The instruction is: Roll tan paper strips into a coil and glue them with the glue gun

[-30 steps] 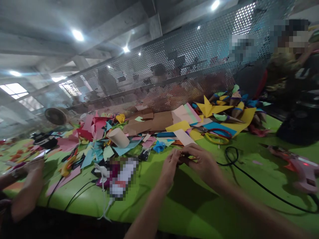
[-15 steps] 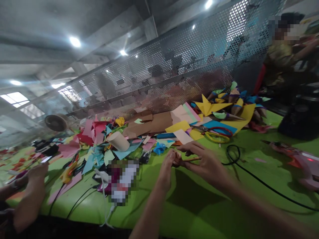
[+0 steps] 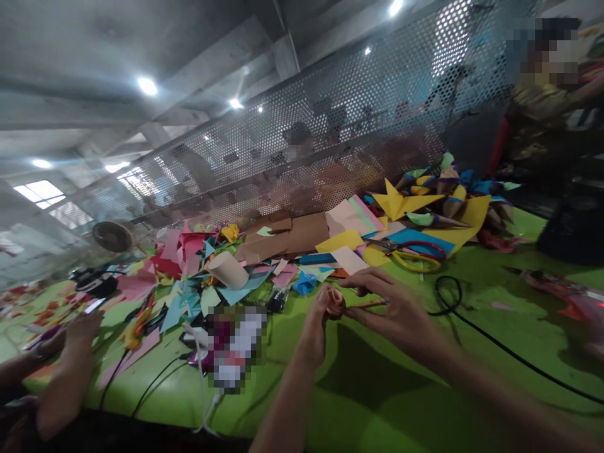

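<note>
My left hand (image 3: 315, 321) is closed round a small rolled peach-coloured paper rose (image 3: 335, 302), its coiled edges facing up. From the right, my right hand (image 3: 394, 308) reaches to the rose with thumb and fingers bent. A thin yellowish stick (image 3: 372, 304) lies between the fingers of that hand, its tip end close to the rose. Both hands are raised above the green tabletop (image 3: 377, 409), and their shadow falls below. A crumpled blue paper piece (image 3: 304, 283) lies just beyond my left hand.
Red-and-yellow-handled scissors (image 3: 418, 257), coloured paper sheets (image 3: 352, 216) and a cardboard tube (image 3: 228, 270) lie behind my hands. A black cable (image 3: 500, 336) and a glue gun (image 3: 561, 296) are at right. Another person's hands (image 3: 78, 340) work at far left.
The view has shifted slightly, so the scene sits a little further right. The rose's coiled top shows more plainly, and my right fingers have drawn back slightly from it.
</note>
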A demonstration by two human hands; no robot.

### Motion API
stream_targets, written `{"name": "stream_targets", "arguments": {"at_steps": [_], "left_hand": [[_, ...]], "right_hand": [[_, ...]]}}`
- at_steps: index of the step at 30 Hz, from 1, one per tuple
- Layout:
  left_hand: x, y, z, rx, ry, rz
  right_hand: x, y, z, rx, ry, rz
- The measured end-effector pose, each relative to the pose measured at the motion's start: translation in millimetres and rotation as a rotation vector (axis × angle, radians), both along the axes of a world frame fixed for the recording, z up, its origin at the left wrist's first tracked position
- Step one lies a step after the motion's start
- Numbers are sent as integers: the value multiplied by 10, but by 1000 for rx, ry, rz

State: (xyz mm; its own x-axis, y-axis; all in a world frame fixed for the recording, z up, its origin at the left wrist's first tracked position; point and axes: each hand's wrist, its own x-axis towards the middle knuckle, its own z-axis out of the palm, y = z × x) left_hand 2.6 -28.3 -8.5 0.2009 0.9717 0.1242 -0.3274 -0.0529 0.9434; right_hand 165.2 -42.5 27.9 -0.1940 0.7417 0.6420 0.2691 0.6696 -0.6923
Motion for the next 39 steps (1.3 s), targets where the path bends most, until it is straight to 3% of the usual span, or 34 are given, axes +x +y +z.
{"name": "stream_targets", "arguments": {"at_steps": [9, 15, 21, 27, 30, 33, 36, 39], "left_hand": [[52, -33, 69, 60, 194, 57], [37, -45, 67, 58, 270, -6], [-17, 13, 13, -56, 197, 30], [-83, 79, 49, -18, 82, 40], [-128, 100, 57, -11, 73, 44], [-149, 107, 70, -40, 99, 84], [-135, 96, 99, -54, 126, 115], [-108, 74, 109, -42, 128, 135]], "right_hand": [[-44, -3, -38, -15, -22, 53], [-63, 22, -93, -49, -8, 57], [55, 74, -25, -155, 124, -97], [212, 176, -28, -256, 99, -198], [212, 222, -91, -300, -18, -126], [178, 239, -157, -348, -216, 43], [152, 222, -166, -276, -317, 99], [140, 180, -116, -129, -259, 1]]}}
